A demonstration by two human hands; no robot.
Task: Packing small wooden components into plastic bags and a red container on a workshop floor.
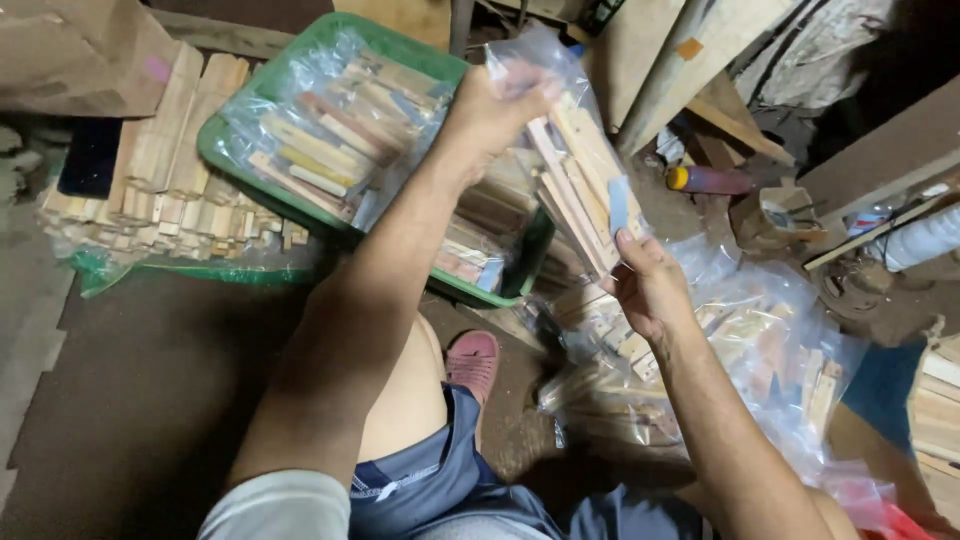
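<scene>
My left hand [492, 108] grips the top of a clear plastic bag [570, 150] filled with small wooden sticks, holding it up over the green tray [225, 150]. Below it, my right hand [650, 285] supports the bag's lower end, fingers closed on the sticks and a small pale blue piece [619, 203]. The tray holds more bagged wooden pieces [330, 130], some of them coloured.
Stacked wooden slats [165, 180] lie left of the tray beside a cardboard box [80, 50]. Several more filled plastic bags [750, 350] pile up at the right. Planks lean at the top right, near a red bottle [710, 180]. My foot in a red sandal [472, 362] rests on the dirt floor.
</scene>
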